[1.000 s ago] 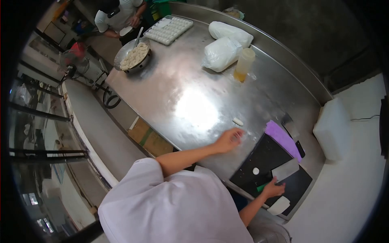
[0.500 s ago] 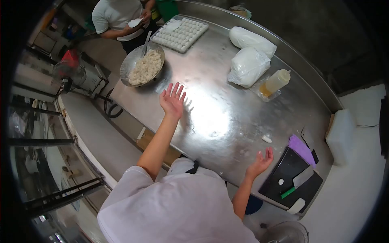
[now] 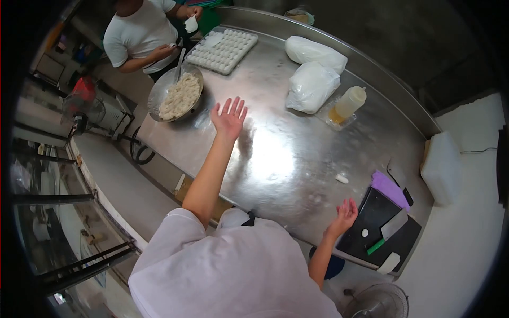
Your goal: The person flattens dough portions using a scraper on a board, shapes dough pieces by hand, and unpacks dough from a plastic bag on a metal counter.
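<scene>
My left hand (image 3: 229,121) is held palm up over the steel table (image 3: 305,183), fingers spread, with nothing in it. A bowl of pale, lumpy filling (image 3: 181,98) sits just beyond it, with a utensil handle (image 3: 180,63) sticking out. My right hand (image 3: 343,217) is also turned up, fingers loosely bent and apart, holding nothing that I can see. Near it lie a small white dough-like piece (image 3: 342,178) and a black board (image 3: 352,244). That board carries a green-handled cleaver (image 3: 393,227), a small white round piece (image 3: 365,232) and a white block-like piece (image 3: 390,263).
A co-worker (image 3: 139,34) stands at the far left, a white piece (image 3: 191,24) in one hand. Round white pieces fill a tray (image 3: 228,70). White bags (image 3: 313,87), a squeeze bottle (image 3: 349,103), a purple cloth (image 3: 389,189) and a dark-handled tool (image 3: 407,196) lie around the table.
The co-worker's hands have moved apart, one lifting the white piece toward the tray's far side. My view has shifted slightly; both my hands stay palm up in nearly the same place.
</scene>
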Available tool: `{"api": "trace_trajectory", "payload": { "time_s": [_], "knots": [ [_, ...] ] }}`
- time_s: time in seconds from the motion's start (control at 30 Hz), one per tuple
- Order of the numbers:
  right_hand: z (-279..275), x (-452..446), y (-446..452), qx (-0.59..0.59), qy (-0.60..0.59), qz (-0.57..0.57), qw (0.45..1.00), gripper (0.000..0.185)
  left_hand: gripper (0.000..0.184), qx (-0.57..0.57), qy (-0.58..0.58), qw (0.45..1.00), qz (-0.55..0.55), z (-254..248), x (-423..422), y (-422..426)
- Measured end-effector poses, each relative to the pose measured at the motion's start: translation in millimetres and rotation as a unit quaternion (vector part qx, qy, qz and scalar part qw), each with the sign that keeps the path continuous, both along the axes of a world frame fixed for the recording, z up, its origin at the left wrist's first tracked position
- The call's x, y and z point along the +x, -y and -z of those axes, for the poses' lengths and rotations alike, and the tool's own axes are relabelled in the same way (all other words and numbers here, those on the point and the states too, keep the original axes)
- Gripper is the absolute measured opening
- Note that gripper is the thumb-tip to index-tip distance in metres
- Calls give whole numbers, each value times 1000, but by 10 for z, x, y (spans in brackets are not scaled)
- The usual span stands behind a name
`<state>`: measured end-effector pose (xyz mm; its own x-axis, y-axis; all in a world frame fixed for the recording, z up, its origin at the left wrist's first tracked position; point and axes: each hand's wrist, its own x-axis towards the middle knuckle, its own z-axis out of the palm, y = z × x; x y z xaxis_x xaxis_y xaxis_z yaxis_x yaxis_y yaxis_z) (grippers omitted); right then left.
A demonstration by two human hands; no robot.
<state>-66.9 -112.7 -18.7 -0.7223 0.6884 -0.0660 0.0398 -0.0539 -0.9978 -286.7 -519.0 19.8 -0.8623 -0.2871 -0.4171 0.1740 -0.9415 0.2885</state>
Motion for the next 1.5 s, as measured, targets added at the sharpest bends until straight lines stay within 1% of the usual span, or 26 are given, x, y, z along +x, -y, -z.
{"api": "trace_trajectory", "payload": {
  "time_s": [0.07, 0.17, 0.2, 0.27, 0.33, 0.4, 0.43, 0.53, 0.57, 0.63, 0.67, 0.73, 0.8, 0.83, 0.9, 0.93, 1.0, 1.03, 1.1, 1.13, 1.2, 1.27, 1.33, 1.4, 1.47, 1.5],
  "knots": [
    [94, 54, -116, -22, 3, -5, 1000, 45, 64, -15, 12, 999, 32, -12, -61, -226],
    [170, 105, -236, -52, 16, -13, 998, 46, 63, -6, -22, 981, 192, 25, 9, -626],
    [165, 108, -244, -61, 23, -16, 998, 47, 63, -6, -20, 981, 195, 40, -4, -736],
    [135, 97, -267, -67, 19, -15, 997, 48, 65, -3, 102, 985, 136, 83, -1, -918],
    [69, 83, -290, -71, 14, -17, 997, 49, 63, -10, 137, 981, 134, 445, -55, -878],
    [12, 51, -278, -78, 20, -8, 997, 50, 54, -191, 216, 947, 140, 776, -135, -767],
    [28, 60, -293, -78, 24, -6, 997, 50, 50, -212, 233, 946, 81, 887, -210, -660],
    [95, 95, -365, -71, 39, -5, 997, 48, 56, -409, 352, 834, -109, 1247, -815, 12],
    [111, 107, -375, -68, 49, -5, 996, 48, 59, -551, 368, 713, -230, 1360, -1000, 120],
    [129, 144, -381, -63, 66, -5, 996, 48, 70, -723, 335, 575, -185, 1532, -1196, 448],
    [130, 150, -361, -66, 71, -5, 995, 49, 70, -723, 336, 575, -180, 1560, -1322, 554],
    [115, 79, -305, -67, 77, 0, 995, 50, 76, -788, 135, 601, -18, 1523, -1663, 657],
    [60, 76, -216, -76, 100, -12, 992, 47, 80, -769, 99, 623, 99, 1379, -1965, 533],
    [77, 94, -177, -75, 107, -7, 991, 47, 80, -768, 100, 623, 108, 1267, -2041, 464],
    [110, 44, -121, -86, 107, -34, 990, 46, 80, -856, 174, 412, 260, 1120, -2194, 350],
    [106, 4, -98, -84, 108, -31, 990, 46, 80, -855, 172, 413, 263, 1158, -2320, 345],
    [53, -33, -22, -78, 124, -68, 987, 46, 82, -799, 207, 412, 386, 1231, -2466, 373],
    [57, -43, 1, -78, 126, -64, 987, 46, 82, -799, 205, 410, 390, 1276, -2463, 405],
    [64, -100, 34, -86, 125, -93, 984, 46, 71, -696, 95, 560, 439, 1043, -2312, 393],
    [64, -137, 56, -87, 125, -92, 984, 46, 71, -697, 94, 559, 440, 953, -2197, 354],
    [2, -274, 140, -90, 114, -153, 977, 47, 63, -560, 16, 700, 442, 760, -1919, 273],
    [-58, -493, 250, -129, 84, -208, 966, 49, 60, -520, 11, 713, 471, 436, -1603, 124],
    [-122, -793, 435, -116, 46, -264, 956, 53, 66, -446, -78, 738, 501, 24, -1113, -128],
    [-255, -1122, 620, -200, 14, -292, 935, 58, 67, -412, -119, 737, 522, -282, -674, -369],
    [-654, -1347, 754, -392, 17, -333, 858, 60, 67, -390, -149, 738, 530, -487, -291, -601],
    [-749, -1371, 796, -395, 20, -331, 857, 60, 67, -389, -144, 738, 532, -531, -128, -686]
  ]
}}
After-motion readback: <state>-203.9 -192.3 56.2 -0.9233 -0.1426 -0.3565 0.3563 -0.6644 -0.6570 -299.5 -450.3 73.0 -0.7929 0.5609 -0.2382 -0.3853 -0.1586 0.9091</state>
